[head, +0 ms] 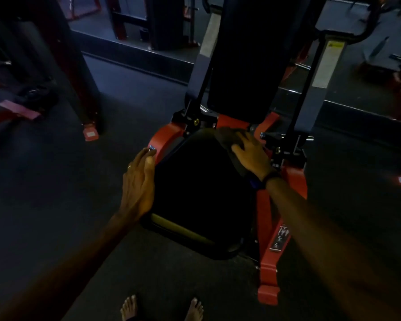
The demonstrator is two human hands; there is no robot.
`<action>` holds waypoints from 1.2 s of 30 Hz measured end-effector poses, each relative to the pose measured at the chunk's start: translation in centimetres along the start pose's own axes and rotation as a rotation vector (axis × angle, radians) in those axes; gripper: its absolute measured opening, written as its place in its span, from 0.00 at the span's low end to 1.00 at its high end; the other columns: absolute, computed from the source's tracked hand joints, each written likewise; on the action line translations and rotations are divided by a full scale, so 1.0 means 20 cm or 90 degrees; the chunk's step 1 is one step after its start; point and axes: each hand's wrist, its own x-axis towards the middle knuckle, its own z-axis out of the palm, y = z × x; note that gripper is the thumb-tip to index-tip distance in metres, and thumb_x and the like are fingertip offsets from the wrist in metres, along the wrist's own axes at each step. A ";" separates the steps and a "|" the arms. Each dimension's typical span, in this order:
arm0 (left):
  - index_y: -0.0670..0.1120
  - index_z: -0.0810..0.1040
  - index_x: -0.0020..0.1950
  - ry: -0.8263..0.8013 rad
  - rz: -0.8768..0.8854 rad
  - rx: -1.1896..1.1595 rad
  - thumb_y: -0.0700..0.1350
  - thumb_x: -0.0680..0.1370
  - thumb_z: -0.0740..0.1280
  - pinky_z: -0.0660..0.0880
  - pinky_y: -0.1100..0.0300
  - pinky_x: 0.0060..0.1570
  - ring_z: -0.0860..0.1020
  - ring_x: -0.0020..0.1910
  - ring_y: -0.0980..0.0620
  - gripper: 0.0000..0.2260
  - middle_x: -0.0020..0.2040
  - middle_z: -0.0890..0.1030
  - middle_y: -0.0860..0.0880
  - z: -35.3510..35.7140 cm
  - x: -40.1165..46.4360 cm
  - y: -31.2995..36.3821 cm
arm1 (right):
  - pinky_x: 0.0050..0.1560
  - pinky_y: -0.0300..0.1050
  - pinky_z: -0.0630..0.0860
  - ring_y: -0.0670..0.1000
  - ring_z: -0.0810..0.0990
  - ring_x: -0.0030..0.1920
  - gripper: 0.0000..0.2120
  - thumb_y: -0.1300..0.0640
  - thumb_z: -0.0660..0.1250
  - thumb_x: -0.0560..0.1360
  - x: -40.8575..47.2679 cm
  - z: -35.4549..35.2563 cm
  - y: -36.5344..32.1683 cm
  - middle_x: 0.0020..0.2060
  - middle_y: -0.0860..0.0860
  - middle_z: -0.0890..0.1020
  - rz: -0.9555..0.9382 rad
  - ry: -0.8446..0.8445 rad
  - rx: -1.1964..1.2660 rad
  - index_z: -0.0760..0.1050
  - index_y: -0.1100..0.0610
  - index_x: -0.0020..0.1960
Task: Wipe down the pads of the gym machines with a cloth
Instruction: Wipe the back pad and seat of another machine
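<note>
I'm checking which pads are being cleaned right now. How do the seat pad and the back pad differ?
The seat pad lies low and nearly flat; the back pad rises steeply behind it. The right hand presses a cloth on the seat pad, the left hand at its edge; nothing touches the back pad. Both are black.

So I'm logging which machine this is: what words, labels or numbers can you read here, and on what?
None can be read.
Label with a yellow top on the right upright: print too blurred.
Pale label on the left upright: no print legible.
Plate on the red frame by the seat pad: small figures only, too small.
</note>
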 end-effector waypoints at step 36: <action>0.45 0.64 0.78 0.038 0.057 -0.001 0.65 0.79 0.40 0.51 0.47 0.77 0.58 0.79 0.50 0.37 0.79 0.63 0.46 -0.02 -0.04 0.01 | 0.74 0.63 0.60 0.61 0.61 0.76 0.27 0.43 0.56 0.79 -0.30 0.05 -0.23 0.77 0.52 0.64 0.060 0.023 -0.048 0.65 0.49 0.77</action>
